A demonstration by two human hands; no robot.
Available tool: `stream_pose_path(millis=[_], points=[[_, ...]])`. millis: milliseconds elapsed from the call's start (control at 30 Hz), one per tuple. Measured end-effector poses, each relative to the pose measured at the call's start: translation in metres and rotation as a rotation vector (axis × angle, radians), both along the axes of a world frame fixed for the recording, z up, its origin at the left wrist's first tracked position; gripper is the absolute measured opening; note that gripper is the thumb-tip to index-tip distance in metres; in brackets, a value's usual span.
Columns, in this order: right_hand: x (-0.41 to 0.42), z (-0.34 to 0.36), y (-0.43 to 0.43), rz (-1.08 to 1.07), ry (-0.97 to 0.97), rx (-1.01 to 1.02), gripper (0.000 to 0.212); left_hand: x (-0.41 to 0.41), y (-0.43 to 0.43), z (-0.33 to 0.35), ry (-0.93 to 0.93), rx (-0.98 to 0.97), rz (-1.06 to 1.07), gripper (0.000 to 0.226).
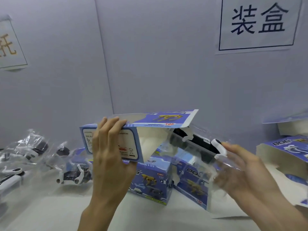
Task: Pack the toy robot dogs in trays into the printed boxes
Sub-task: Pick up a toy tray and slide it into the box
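Head view: a printed box (129,144) is held up above the white table (50,205) by the left hand (110,147), whose fingers are curled over its top edge while the thumb is tucked under its bottom edge. The box is turned with its open end to the right, and its long top flap (160,118), printed with a yellow dog, is raised and spread out over the opening. A clear tray (191,157) is gripped at its right end by the right hand (246,169), with the thumb laid on top and the fingers underneath. A black-and-white toy robot dog (196,142) is seated in this tray, its white end lying just beside the thumb, and the tray's left end is met by the mouth of the box under the flap. Two closed boxes (151,179) are stood on the table below the held one. More toy dogs in clear packaging (73,174) are spread at the left, and further printed cartons (286,150) are stacked at the right. A wall sign (258,22) reading 装盒 is fixed above.
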State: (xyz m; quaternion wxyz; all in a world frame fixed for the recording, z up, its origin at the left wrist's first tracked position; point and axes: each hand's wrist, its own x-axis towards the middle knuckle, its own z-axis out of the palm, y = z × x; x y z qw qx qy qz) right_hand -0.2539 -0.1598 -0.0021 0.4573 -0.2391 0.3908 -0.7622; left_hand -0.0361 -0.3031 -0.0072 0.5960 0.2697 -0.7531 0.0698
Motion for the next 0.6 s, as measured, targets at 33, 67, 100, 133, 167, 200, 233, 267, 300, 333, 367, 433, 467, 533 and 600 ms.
stream_pose_path(millis=[33,67,100,133,167,200,233,267,300,333,367,433,467,533,600], points=[[0.004,0.000,0.000,-0.003,-0.012,0.000,0.025,-0.001,0.000,0.000,-0.010,-0.003,-0.006,0.101],[0.007,0.000,0.000,-0.004,-0.023,0.001,0.024,-0.001,0.000,-0.001,-0.019,-0.006,-0.011,0.101],[0.010,-0.001,0.000,-0.008,-0.032,0.005,0.024,-0.002,0.000,-0.002,-0.029,-0.009,-0.015,0.102],[0.012,-0.001,-0.001,-0.016,-0.039,0.014,0.027,-0.002,0.000,-0.002,-0.040,-0.010,-0.018,0.103],[0.015,-0.002,-0.001,-0.018,-0.045,0.024,0.031,-0.004,0.000,-0.003,-0.054,-0.010,-0.021,0.105],[0.017,-0.003,-0.002,-0.011,-0.049,0.034,0.034,-0.005,0.001,-0.003,-0.068,-0.013,-0.024,0.106],[0.019,-0.003,-0.003,0.006,-0.054,0.039,0.036,-0.006,0.001,-0.004,-0.081,-0.017,-0.028,0.107],[0.020,-0.004,-0.003,0.024,-0.060,0.045,0.036,-0.006,0.000,-0.004,-0.091,-0.020,-0.031,0.107],[0.020,-0.004,-0.004,0.036,-0.062,0.056,0.037,-0.005,0.000,-0.004,-0.099,-0.020,-0.035,0.107],[0.019,-0.004,-0.003,0.047,-0.060,0.074,0.036,-0.003,-0.002,-0.005,-0.105,-0.019,-0.037,0.107],[0.018,-0.004,-0.004,0.059,-0.055,0.095,0.036,-0.001,-0.004,-0.005,-0.110,-0.020,-0.040,0.107],[0.016,-0.005,-0.004,0.071,-0.046,0.132,0.038,0.001,-0.007,-0.005,-0.126,-0.024,-0.054,0.107],[0.016,-0.005,-0.004,0.069,-0.040,0.148,0.040,0.001,-0.007,-0.005,-0.142,-0.024,-0.069,0.107],[0.015,-0.006,-0.004,0.068,-0.023,0.171,0.041,-0.003,-0.005,-0.006,-0.198,-0.023,-0.089,0.106],[0.015,-0.006,-0.004,0.098,-0.015,0.179,0.044,-0.010,-0.001,-0.010,-0.241,-0.015,-0.100,0.107]])
